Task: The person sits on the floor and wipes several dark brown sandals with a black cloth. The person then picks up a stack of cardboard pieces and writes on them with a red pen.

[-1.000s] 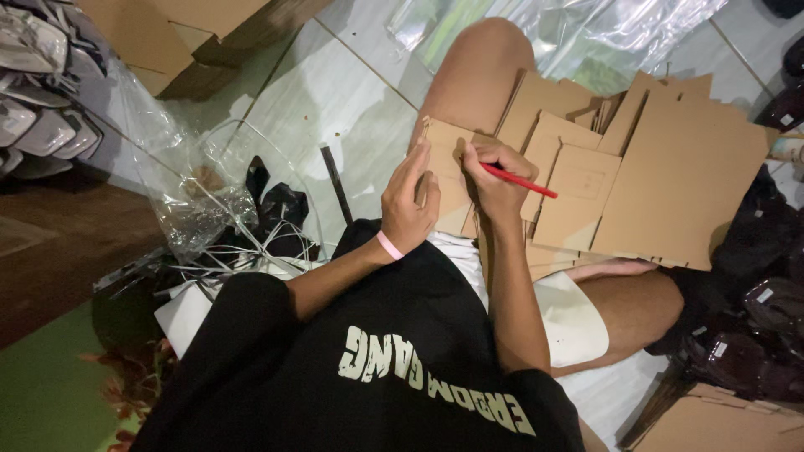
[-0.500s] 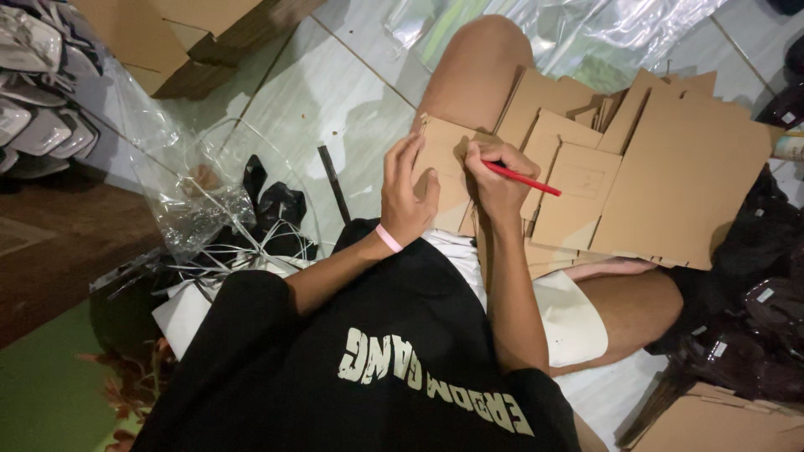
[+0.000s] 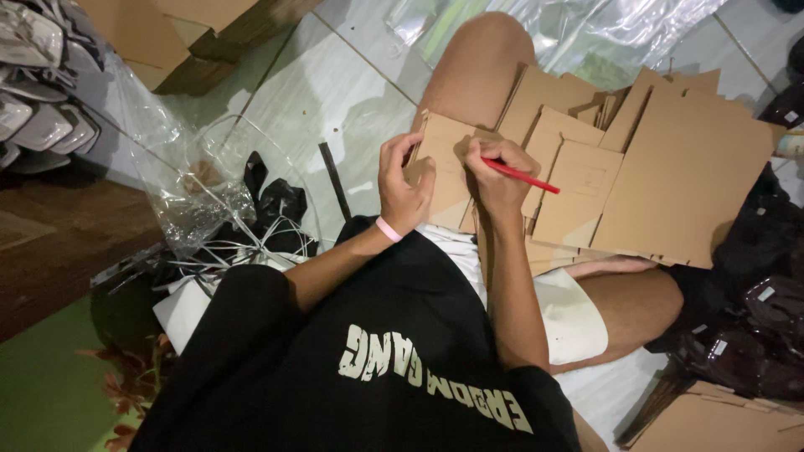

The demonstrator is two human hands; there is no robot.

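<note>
The flat brown cardboard piece rests on the raised knee at twelve o'clock. The left hand pinches its near edge; the right hand grips a red pencil. The card looks light, stiff, easily creased, so best held by its edges.

A small flat brown cardboard box rests on the person's lap. More flat brown boxes lie in a pile to the right. Another brown box sits near, bottom right. Clear plastic bags lie on the left.
</note>
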